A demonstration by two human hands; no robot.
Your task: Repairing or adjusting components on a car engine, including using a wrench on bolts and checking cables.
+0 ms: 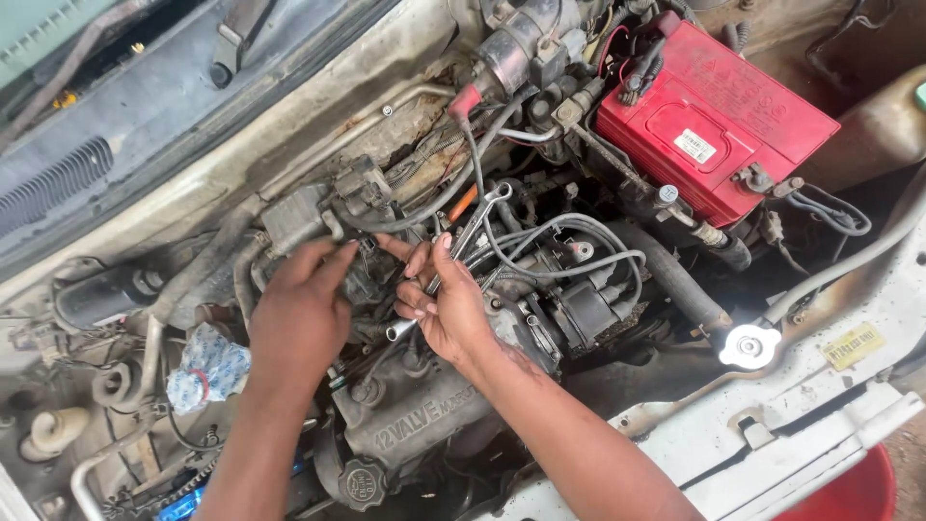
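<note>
Far off to the left of my hands I see the dark wiper cowl (58, 188) along the base of the windscreen, and below it, just left of my left forearm, a crumpled clear plastic bag (207, 367) wedged among the hoses.

My left hand (301, 314) comes next. Its back faces the camera, the fingers curled forward and down, their tips pressed against a small dark connector (365, 256) at the back of the engine. I cannot tell whether those fingers actually pinch the part or only rest on it. Just above the fingertips sits a black bracketed component (362, 185).

Below both wrists lies the grey valve cover (424, 425) with its black oil filler cap (362, 482) nearer to me.

My right hand (446, 304) is touching distance from the left, palm turned inward, fingers loosely folded around a metal combination wrench (470, 229). The wrench slants up and to the right, its open end above my fingertips and its lower end poking out beneath my palm.

Right of that hand a bundle of grey ignition leads (559, 246) loops over the black distributor (584, 314). Further right stands the red battery (714, 121), and nearer to me the round silver radiator cap (749, 345) on the white front panel (849, 386).
</note>
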